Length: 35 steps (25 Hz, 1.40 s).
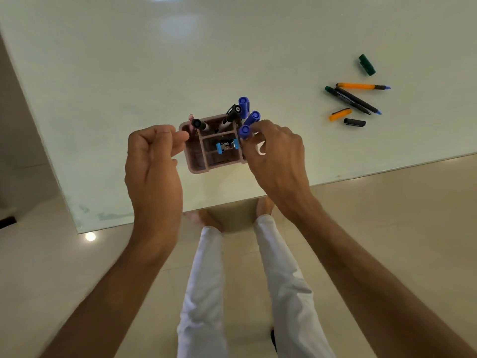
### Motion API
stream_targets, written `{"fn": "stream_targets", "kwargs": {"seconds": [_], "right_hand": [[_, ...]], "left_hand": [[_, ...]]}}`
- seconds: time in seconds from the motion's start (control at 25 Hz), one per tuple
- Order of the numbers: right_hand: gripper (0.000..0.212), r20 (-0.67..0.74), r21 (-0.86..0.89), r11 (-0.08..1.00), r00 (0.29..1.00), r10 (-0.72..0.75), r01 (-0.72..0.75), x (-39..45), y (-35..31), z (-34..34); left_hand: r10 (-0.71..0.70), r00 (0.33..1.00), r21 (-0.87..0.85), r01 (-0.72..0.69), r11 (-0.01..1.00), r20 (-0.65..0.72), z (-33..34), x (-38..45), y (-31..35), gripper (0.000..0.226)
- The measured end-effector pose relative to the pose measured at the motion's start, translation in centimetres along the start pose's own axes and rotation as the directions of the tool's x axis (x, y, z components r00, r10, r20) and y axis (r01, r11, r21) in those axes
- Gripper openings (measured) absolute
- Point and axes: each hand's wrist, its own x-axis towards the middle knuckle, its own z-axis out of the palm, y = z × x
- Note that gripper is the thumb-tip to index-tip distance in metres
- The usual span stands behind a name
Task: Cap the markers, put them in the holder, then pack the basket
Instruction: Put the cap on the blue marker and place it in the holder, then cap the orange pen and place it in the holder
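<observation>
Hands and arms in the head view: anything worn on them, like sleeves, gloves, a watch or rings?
Both forearms are bare up to the frame edge, with no sleeves in view. The left hand and the right hand have no gloves, and no watch, bracelet or ring shows on the visible sides. Below them, the person wears white trousers.

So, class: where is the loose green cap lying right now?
In the head view, the green cap lies alone on the table at the far right, just beyond the orange marker and well away from the holder.
</observation>
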Motion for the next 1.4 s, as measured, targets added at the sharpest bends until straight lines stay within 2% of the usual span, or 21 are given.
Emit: {"fn": "stream_targets", "kwargs": {"seconds": [0.16,0.24,0.4,0.52,0.6,0.72,0.8,0.88,1.04,1.2,1.32,1.4], "right_hand": [[0.029,-0.076,0.066,0.997,0.997,-0.028,0.033,-1.1,1.5,-1.4],[0.025,-0.077,0.039,0.999,0.997,-0.013,0.016,-2.1,3.7,-2.6],[0.009,-0.101,-0.037,0.992,0.988,0.115,-0.119,-2.4,9.9,-5.9],[0.007,-0.154,-0.097,0.973,0.969,0.192,-0.208,-0.7,14.3,-9.0],[0.01,-0.19,-0.136,0.964,0.961,0.2,-0.228,1.0,16.9,-10.9],[0.016,-0.232,-0.21,0.954,0.959,0.166,-0.216,4.6,19.7,-12.8],[0.02,-0.246,-0.268,0.947,0.963,0.108,-0.175,7.2,21.2,-13.8],[0.025,-0.23,-0.336,0.937,0.973,0.02,-0.099,9.5,22.4,-14.4],[0.028,-0.095,-0.495,0.863,0.981,-0.17,0.102,13.4,23.8,-14.1],[0.024,0.079,-0.572,0.806,0.989,-0.128,0.15,15.3,24.5,-12.9],[0.021,0.107,-0.559,0.817,0.989,-0.101,0.144,15.5,24.5,-12.9],[0.02,0.069,-0.533,0.838,0.993,-0.095,0.118,14.7,24.4,-13.6]], "left_hand": [[0.072,0.995,0.066,-0.077,0.995,0.069,1.4,-1.5,0.7,0.01],[0.119,0.983,0.108,-0.134,0.985,0.138,2.4,-2.6,1.3,0.012],[0.123,0.953,0.139,-0.167,0.976,0.277,5.0,-3.3,1.9,0.013],[0.099,0.929,0.152,-0.162,0.975,0.355,7.7,-3.2,2.3,0.013],[0.088,0.9,0.157,-0.169,0.973,0.426,9.7,-3.0,2.3,0.012],[0.041,0.817,0.224,-0.205,0.953,0.575,12.8,-2.1,1.6,0.009],[0.002,0.767,0.334,-0.282,0.899,0.642,15.2,-1.7,0.6,0.007],[-0.019,0.745,0.444,-0.377,0.813,0.667,18.1,-1.2,-0.7,0.007],[0.085,0.73,0.513,-0.553,0.657,0.678,24.2,0.8,-3.1,0.021],[0.099,0.708,0.591,-0.65,0.478,0.699,28.8,2.2,-4.4,0.044],[0.109,0.702,0.628,-0.686,0.366,0.703,30.5,2.9,-5.4,0.046],[0.144,0.677,0.612,-0.721,0.325,0.721,30.9,3.1,-5.8,0.046]]}}
